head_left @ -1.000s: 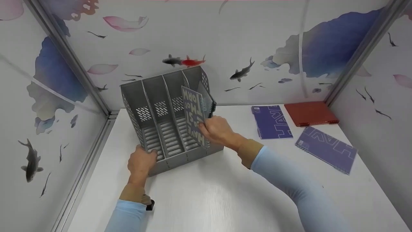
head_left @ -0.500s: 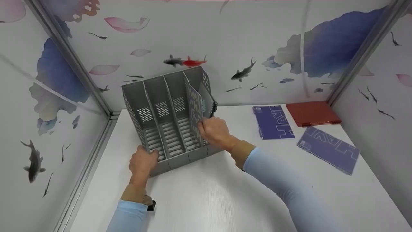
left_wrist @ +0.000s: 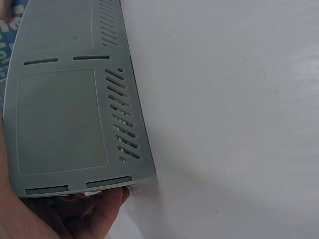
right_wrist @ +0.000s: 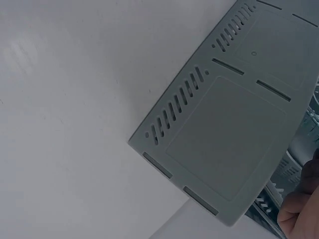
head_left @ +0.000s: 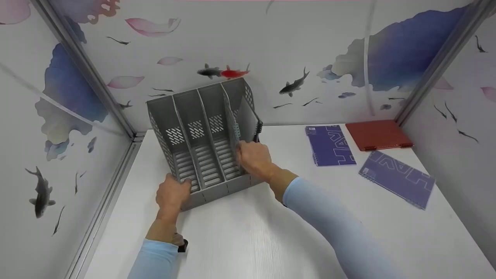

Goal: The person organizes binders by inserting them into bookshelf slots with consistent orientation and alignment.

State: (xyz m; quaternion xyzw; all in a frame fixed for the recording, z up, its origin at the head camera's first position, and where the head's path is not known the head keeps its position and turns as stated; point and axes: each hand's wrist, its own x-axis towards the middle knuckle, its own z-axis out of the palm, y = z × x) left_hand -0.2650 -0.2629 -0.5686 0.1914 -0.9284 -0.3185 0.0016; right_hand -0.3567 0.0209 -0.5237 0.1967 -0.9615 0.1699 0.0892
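Note:
A grey file rack (head_left: 217, 193) with upright dividers stands on the white table, turned slightly. My left hand (head_left: 171, 193) grips its front left corner; the left wrist view has those fingers (left_wrist: 94, 214) curled under the end of the rack's front wall (left_wrist: 60, 119). With my right hand (head_left: 255, 159) I pinch a spiral notebook (head_left: 236, 133), held upright and nearly edge-on inside the rightmost compartment. Another notebook with black binding (head_left: 259, 128) leans along that compartment's right wall. In the right wrist view, my right hand (right_wrist: 301, 211) is partly cut off at the edge.
On the table's right side lie two purple notebooks (head_left: 331, 145) (head_left: 397, 178) and a reddish-brown notebook (head_left: 379, 135) behind them. Printed panels with metal posts (head_left: 434, 58) enclose the table at the back and sides.
My right hand has moved slightly left, and the notebook has turned from showing its lettered cover to nearly edge-on, deeper in the rack. My left hand stays on the corner.

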